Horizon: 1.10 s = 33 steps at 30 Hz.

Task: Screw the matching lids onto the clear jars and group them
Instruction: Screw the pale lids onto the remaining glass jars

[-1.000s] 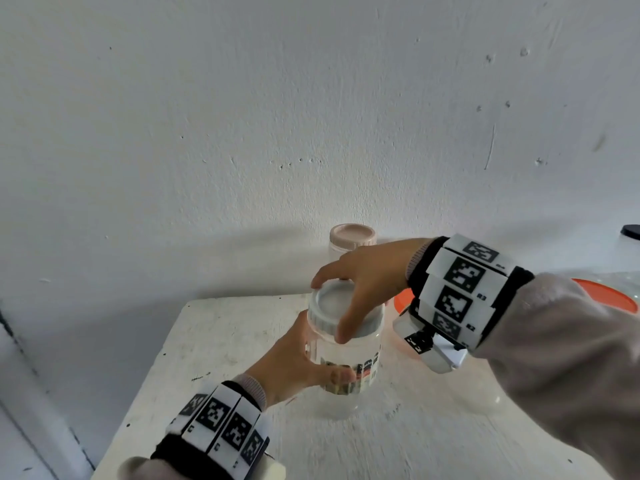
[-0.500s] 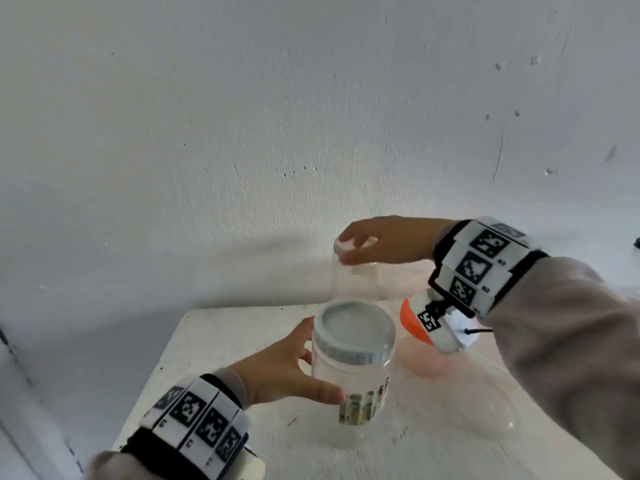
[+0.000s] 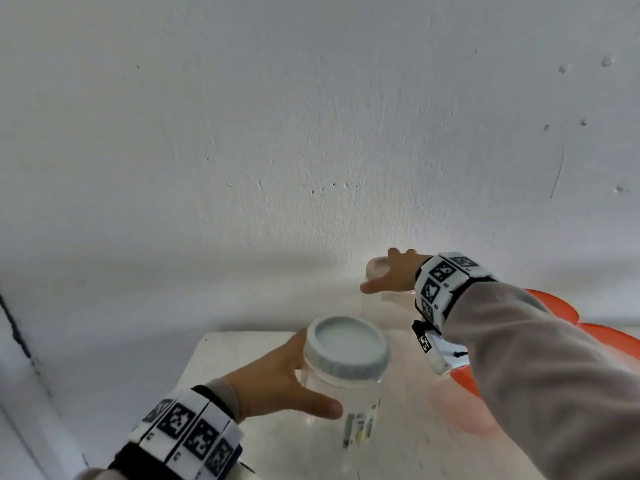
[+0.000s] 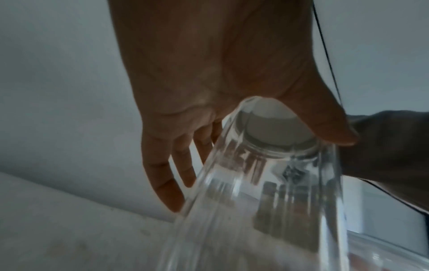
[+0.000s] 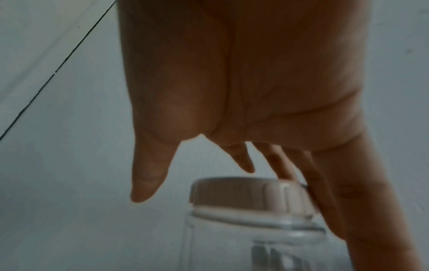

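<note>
Nearest, the left hand (image 3: 277, 386) wraps the upper body of a clear plastic jar with a printed label and a ribbed pale grey screw lid (image 3: 346, 348): the thumb lies across the near wall, the fingers curve round the far-left side, and the palm sits just under the lid's rim, as the left wrist view confirms. That grip on the body rather than the lid suits carrying, and the jar looks lifted or tipped above the white painted worktop (image 3: 242, 344), though whether its base touches the surface cannot be told. Since its lid appears fully seated, this jar is probably finished and held ready to be set beside another. To the right, partly behind the right sleeve, lie orange plastic lids (image 3: 606, 344) resting on something clear; their jars cannot be made out properly. Farther back, close to the white plaster wall (image 3: 311, 133), stands a second clear jar topped with a pale pink ribbed screw lid (image 5: 250, 194). The right hand (image 3: 394, 275) reaches over it with fingers spread and relaxed: in the right wrist view the longer fingers lie against the right edge of the pink lid, while the thumb hangs free to the left, not yet touching. This looks like the start of a grasp from above, likely so that jar can be brought nearer and the two lidded jars grouped together.
</note>
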Each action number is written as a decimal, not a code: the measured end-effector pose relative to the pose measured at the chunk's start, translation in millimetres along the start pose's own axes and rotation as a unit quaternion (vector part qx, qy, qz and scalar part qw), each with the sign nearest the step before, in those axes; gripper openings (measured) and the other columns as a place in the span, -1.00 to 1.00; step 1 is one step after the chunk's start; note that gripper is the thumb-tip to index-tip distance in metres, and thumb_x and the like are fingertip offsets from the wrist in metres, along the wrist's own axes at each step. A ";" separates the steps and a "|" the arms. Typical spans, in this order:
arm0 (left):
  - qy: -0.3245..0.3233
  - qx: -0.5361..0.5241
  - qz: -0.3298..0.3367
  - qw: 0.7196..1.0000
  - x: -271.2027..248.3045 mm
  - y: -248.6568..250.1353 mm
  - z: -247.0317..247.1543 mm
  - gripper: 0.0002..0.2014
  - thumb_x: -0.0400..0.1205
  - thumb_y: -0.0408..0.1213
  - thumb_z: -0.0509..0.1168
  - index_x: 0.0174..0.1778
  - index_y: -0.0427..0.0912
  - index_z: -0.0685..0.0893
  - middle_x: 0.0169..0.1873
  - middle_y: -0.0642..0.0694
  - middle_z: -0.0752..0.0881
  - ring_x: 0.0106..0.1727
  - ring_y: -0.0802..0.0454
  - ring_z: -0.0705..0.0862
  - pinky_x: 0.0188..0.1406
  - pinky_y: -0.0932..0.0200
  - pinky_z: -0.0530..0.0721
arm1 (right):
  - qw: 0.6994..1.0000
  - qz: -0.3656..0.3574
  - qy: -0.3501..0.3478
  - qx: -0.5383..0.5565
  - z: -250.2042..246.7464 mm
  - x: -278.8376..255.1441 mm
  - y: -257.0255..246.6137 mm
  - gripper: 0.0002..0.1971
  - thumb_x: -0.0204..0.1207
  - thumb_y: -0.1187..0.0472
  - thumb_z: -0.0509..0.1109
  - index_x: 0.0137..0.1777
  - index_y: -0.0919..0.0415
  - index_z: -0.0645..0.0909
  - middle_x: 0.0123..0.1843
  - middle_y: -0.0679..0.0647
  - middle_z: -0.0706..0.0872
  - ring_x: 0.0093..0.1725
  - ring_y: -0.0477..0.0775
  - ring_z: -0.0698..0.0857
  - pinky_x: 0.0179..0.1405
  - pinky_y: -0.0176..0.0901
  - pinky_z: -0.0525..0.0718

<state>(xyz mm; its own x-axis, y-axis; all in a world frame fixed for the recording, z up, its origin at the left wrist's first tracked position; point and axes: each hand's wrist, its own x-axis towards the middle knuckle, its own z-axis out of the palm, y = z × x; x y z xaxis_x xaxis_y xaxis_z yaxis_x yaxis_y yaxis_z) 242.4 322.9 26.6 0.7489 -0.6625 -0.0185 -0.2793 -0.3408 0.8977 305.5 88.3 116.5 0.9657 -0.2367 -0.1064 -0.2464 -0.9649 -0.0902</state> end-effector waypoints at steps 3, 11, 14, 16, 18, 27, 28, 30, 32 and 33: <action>0.088 -0.004 -0.026 0.996 6.4 -11.1 -29.6 -0.01 0.08 0.18 0.65 0.41 0.13 0.33 0.29 0.12 0.61 0.28 0.20 0.62 0.16 0.25 0.67 | 0.999 0.024 0.020 0.038 9.7 14.4 -4.2 -0.08 0.39 -0.38 0.34 0.58 0.19 0.17 0.48 0.23 0.29 0.43 0.27 0.42 0.25 0.09 0.47; 0.354 0.043 -0.075 0.931 39.0 -31.6 -83.3 0.07 0.14 0.22 0.51 0.51 -0.08 0.19 0.20 0.00 0.52 0.24 -0.12 0.59 0.17 -0.10 0.63 | 0.986 -0.069 0.047 0.143 12.7 26.6 -24.2 -0.21 0.30 -0.16 0.50 0.49 0.01 0.28 0.30 0.10 0.33 0.29 0.28 0.43 0.21 0.08 0.53; 0.417 0.046 -0.079 0.904 55.6 -42.6 -90.1 0.05 0.23 0.13 0.58 0.53 -0.17 0.19 0.38 -0.07 0.47 0.34 -0.02 0.50 0.35 0.04 0.50 | 0.966 -0.136 0.029 0.218 14.1 28.4 -40.6 -0.19 0.27 -0.07 0.55 0.51 -0.06 0.28 0.28 0.04 0.31 0.26 0.18 0.45 0.27 0.12 0.55; 0.435 0.051 -0.096 0.894 64.7 -48.7 -89.6 0.06 0.25 0.11 0.60 0.53 -0.19 0.17 0.42 -0.13 0.46 0.42 -0.13 0.47 0.44 -0.11 0.45 | 0.958 -0.165 0.030 0.232 18.7 29.6 -50.9 -0.18 0.25 -0.06 0.57 0.51 -0.09 0.29 0.25 0.00 0.30 0.24 0.15 0.46 0.28 0.11 0.56; 0.449 0.063 -0.112 0.884 72.5 -52.2 -86.0 0.07 0.24 0.11 0.62 0.53 -0.20 0.17 0.41 -0.17 0.45 0.42 -0.22 0.46 0.43 -0.20 0.44 | 0.953 -0.182 0.032 0.238 25.5 32.3 -58.4 -0.17 0.24 -0.05 0.58 0.50 -0.10 0.29 0.22 -0.03 0.30 0.25 0.12 0.45 0.29 0.09 0.56; 0.430 0.084 -0.147 0.887 90.5 -52.8 -75.1 0.13 0.27 0.12 0.60 0.59 -0.14 0.04 0.50 -0.19 0.34 0.46 -0.28 0.39 0.44 -0.17 0.40 | 0.945 -0.188 0.037 0.265 41.9 42.8 -62.1 -0.10 0.26 0.01 0.59 0.58 -0.03 0.21 0.28 -0.02 0.28 0.35 0.12 0.42 0.34 0.07 0.52; 0.418 0.073 -0.147 0.893 91.2 -53.1 -75.2 0.16 0.25 0.08 0.62 0.61 -0.12 0.02 0.50 -0.17 0.33 0.47 -0.27 0.37 0.45 -0.20 0.41 | 0.943 -0.183 0.039 0.274 42.5 44.1 -61.1 -0.09 0.27 0.02 0.59 0.59 -0.03 0.19 0.34 0.02 0.30 0.35 0.14 0.43 0.33 0.06 0.52; 0.401 0.051 -0.152 0.902 92.5 -53.9 -76.3 0.17 0.22 -0.04 0.66 0.61 -0.09 0.02 0.46 -0.16 0.36 0.45 -0.25 0.39 0.42 -0.24 0.45 | 0.939 -0.169 0.044 0.297 43.2 46.3 -58.2 -0.07 0.29 0.05 0.59 0.61 0.00 0.16 0.42 0.09 0.29 0.31 0.14 0.45 0.23 -0.03 0.52; 0.390 0.044 -0.156 0.906 93.0 -54.0 -76.9 0.14 0.22 -0.14 0.65 0.60 -0.07 0.06 0.42 -0.15 0.41 0.41 -0.24 0.45 0.37 -0.23 0.51 | 0.934 -0.157 0.048 0.317 44.1 47.3 -55.9 -0.06 0.30 0.07 0.60 0.61 0.02 0.15 0.43 0.10 0.29 0.19 0.07 0.45 0.06 -0.15 0.45; 0.385 0.045 -0.155 0.908 93.1 -54.0 -76.7 0.12 0.23 -0.17 0.64 0.60 -0.07 0.06 0.41 -0.16 0.43 0.40 -0.24 0.47 0.36 -0.23 0.53 | 0.932 -0.157 0.052 0.324 44.8 47.7 -55.0 -0.06 0.29 0.08 0.61 0.61 0.02 0.15 0.41 0.09 0.30 0.15 0.04 0.44 0.00 -0.20 0.42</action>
<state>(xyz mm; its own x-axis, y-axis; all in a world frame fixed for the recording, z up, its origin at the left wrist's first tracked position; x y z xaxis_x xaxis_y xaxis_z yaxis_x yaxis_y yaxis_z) 373.3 330.8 10.1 0.9886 0.1271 0.0804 -0.0048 -0.5077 0.8615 361.5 135.2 72.0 0.9929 0.0039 0.1187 0.0845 -0.7258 -0.6827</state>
